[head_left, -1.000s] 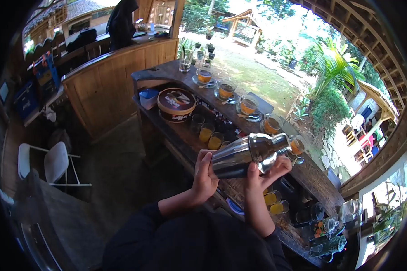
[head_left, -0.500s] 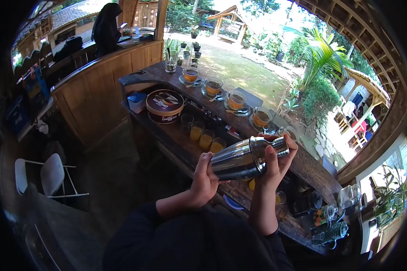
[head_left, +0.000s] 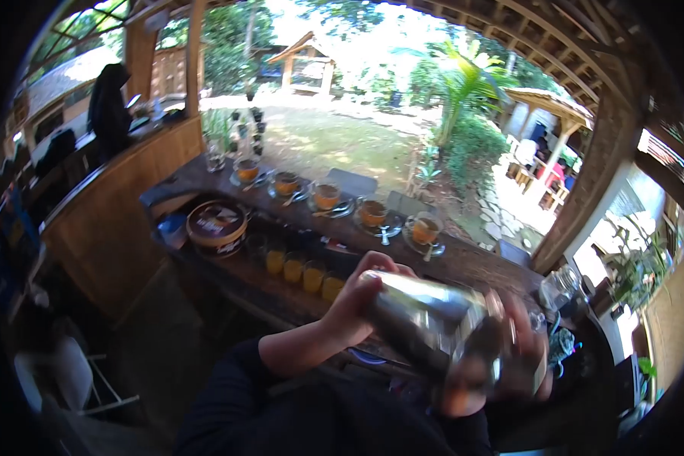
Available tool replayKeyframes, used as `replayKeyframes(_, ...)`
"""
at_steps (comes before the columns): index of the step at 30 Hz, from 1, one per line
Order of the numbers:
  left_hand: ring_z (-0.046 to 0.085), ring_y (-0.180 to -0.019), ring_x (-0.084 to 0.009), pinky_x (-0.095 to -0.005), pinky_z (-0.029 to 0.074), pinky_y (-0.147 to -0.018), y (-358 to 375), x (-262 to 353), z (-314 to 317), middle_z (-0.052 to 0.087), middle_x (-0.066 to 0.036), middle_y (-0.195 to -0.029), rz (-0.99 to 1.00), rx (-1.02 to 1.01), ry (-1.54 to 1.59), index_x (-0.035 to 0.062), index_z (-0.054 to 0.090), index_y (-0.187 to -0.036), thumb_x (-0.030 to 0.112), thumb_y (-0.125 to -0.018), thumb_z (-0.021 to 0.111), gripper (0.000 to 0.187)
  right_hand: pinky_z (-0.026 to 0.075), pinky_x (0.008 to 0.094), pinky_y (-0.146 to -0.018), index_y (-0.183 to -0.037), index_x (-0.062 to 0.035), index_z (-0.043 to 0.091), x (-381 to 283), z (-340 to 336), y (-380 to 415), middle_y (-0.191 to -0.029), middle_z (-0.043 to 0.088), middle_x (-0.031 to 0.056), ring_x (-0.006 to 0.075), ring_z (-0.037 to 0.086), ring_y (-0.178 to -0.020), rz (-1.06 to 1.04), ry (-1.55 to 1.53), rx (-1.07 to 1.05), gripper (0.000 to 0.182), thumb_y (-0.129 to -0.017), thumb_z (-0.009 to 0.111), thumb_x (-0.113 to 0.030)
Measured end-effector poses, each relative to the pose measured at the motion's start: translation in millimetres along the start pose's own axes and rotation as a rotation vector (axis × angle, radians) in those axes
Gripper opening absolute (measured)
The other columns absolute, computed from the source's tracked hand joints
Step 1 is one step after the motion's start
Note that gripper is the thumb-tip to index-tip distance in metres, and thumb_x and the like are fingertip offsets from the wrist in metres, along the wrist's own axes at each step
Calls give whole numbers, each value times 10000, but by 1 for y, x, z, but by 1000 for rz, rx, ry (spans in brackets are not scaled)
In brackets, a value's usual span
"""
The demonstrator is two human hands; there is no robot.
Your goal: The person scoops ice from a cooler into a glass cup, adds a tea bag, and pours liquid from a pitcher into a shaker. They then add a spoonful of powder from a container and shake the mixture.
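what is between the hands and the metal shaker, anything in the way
Nothing visible: the left hand holds the metal shaker directly at one end, and the right hand, blurred, grips the other. The glasses of yellow drink stand farther off, past the left hand, not in between.

Five cups (head_left: 327, 197) on saucers (head_left: 343, 210) lined the far edge of the counter (head_left: 486, 266), with a glass (head_left: 216, 157) near its left end. On the lower shelf (head_left: 245, 273), a blue box (head_left: 173, 229) sat at the left end, a tub (head_left: 216, 227) just beside it, then a row of yellow drinks (head_left: 292, 268). A jar (head_left: 558, 286) stood near the counter's right end. Beyond the far edge lay a lawn (head_left: 311, 137) and a palm (head_left: 467, 91). A person (head_left: 109, 106) was at the wooden partition (head_left: 129, 220).
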State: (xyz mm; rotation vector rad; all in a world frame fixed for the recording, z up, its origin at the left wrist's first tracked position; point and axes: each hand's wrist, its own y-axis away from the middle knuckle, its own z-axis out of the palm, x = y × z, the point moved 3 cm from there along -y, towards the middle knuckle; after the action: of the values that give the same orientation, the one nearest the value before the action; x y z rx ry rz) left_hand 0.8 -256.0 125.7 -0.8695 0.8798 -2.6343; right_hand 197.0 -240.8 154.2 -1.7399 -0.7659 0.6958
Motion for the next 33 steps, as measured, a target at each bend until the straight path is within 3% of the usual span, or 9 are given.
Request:
replayKeyframes(2,546,-1022,-275,-408,451,-883,-19,-20,15,532,-153,-1083,-216,-1,89,74,443,-1152,381,-824,592,473,483,411,-836,-1235,-47,373,-68,-15,-51,-1140,504,186,308,557,-968,-472,-951,600,858,-603,803,-438)
replayKeyframes(4,602,-939,-238,-376,481,-854,-56,-55,6,600,-131,-995,-477,240,211,49,516,-1115,393,-863,532,427,446,451,-885,-1285,-4,339,9,-9,-33,-1166,503,268,316,536,-1064,-59,-890,-149,719,-765,668,-377)
replayKeyframes(12,569,-974,-290,-402,480,-847,-71,-87,77,551,-144,-1025,-397,-406,305,76,487,-1149,380,-815,588,463,471,460,-869,-1132,-135,501,-7,-72,-26,-1090,512,123,262,536,-1039,-622,-655,211,560,-667,783,-269)
replayKeyframes(16,590,-954,-258,-402,480,-845,-103,-198,36,578,-124,-1072,-892,-35,449,79,513,-1105,379,-858,527,389,476,418,-784,-1121,-15,414,53,-72,-32,-1118,493,200,345,540,-986,-305,274,18,613,-666,757,-239)
replayKeyframes(18,582,-964,-268,-407,474,-853,-92,-192,47,580,-132,-1076,-954,114,309,67,502,-1104,383,-857,524,401,409,405,-872,-1247,-42,297,72,-72,-26,-1223,424,197,324,481,-1094,82,-140,230,692,-724,683,-278)
replayKeyframes(22,568,-948,-236,-391,474,-843,-79,-116,113,550,-113,-1020,-592,-504,455,104,484,-1148,405,-837,567,440,446,444,-887,-1061,-67,541,-10,-112,-26,-1101,487,129,329,499,-1070,-286,-279,-65,555,-635,791,-321)
replayKeyframes(26,580,-974,-291,-442,473,-853,-95,-177,88,553,-141,-1103,-1023,-168,510,93,474,-1164,449,-856,508,472,434,457,-871,-1170,-110,402,18,-98,-56,-1089,526,165,331,532,-1002,-492,-164,116,663,-642,787,-226)
replayKeyframes(28,592,-979,-254,-442,475,-865,-90,-196,67,592,-115,-1073,-1052,152,314,93,501,-1148,438,-876,454,442,409,433,-908,-1273,-96,256,66,-82,-42,-1189,464,199,343,510,-1078,297,-218,208,730,-717,713,-221)
replayKeyframes(33,567,-950,-238,-390,471,-848,-76,-111,111,546,-118,-1031,-573,-486,475,72,459,-1184,406,-849,548,481,438,483,-870,-1150,-271,468,-21,-110,-19,-1082,490,89,327,450,-1103,-731,-231,-2,634,-620,815,-281)
